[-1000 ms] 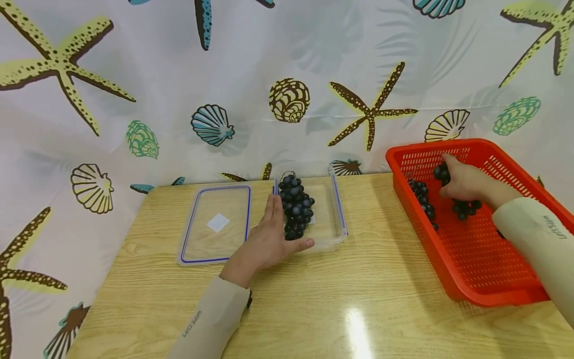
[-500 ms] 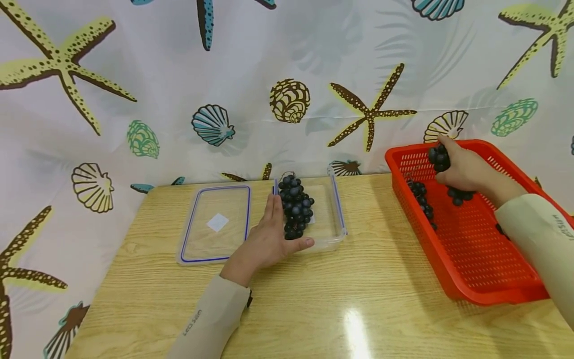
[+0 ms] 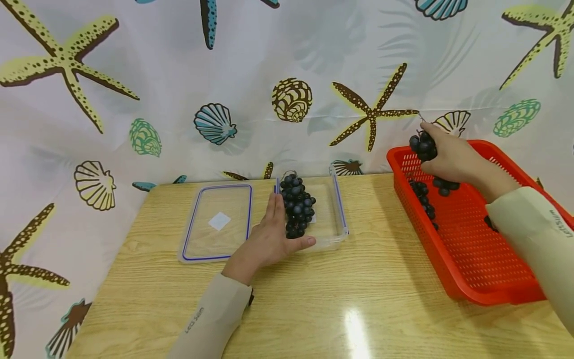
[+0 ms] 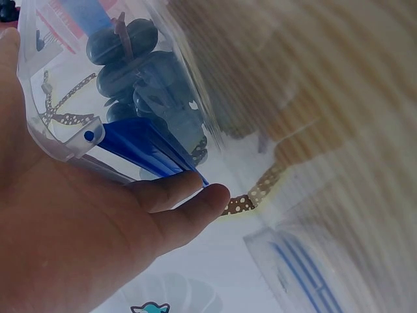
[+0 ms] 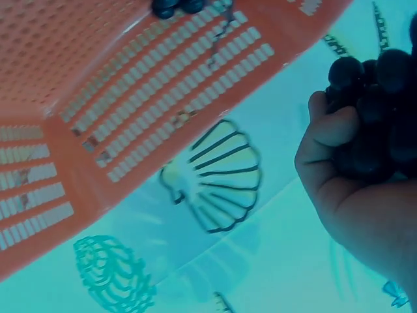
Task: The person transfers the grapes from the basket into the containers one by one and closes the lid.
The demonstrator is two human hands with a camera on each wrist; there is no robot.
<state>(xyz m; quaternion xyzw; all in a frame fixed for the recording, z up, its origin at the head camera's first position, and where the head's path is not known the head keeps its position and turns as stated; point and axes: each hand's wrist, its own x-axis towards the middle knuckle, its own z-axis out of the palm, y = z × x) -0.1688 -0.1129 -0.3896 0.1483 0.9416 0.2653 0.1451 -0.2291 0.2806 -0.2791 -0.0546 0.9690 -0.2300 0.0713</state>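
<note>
My right hand grips a bunch of dark grapes above the far left corner of the red basket. Part of that bunch hangs below the palm, and in the right wrist view the fingers curl round the grapes. My left hand rests against a clear plastic container, fingers straight along its left side and thumb across the front. Another grape bunch lies in the container's left half. In the left wrist view, two fingers touch the container's blue-edged clip flap.
A clear lid with a blue seal lies left of the container on the wooden table. More grapes lie along the basket's left wall, and a few show under the right forearm. A patterned cloth hangs behind.
My right hand has lifted the grape bunch up from the basket and moved left towards its rim. The left hand and the container have stayed in place.
</note>
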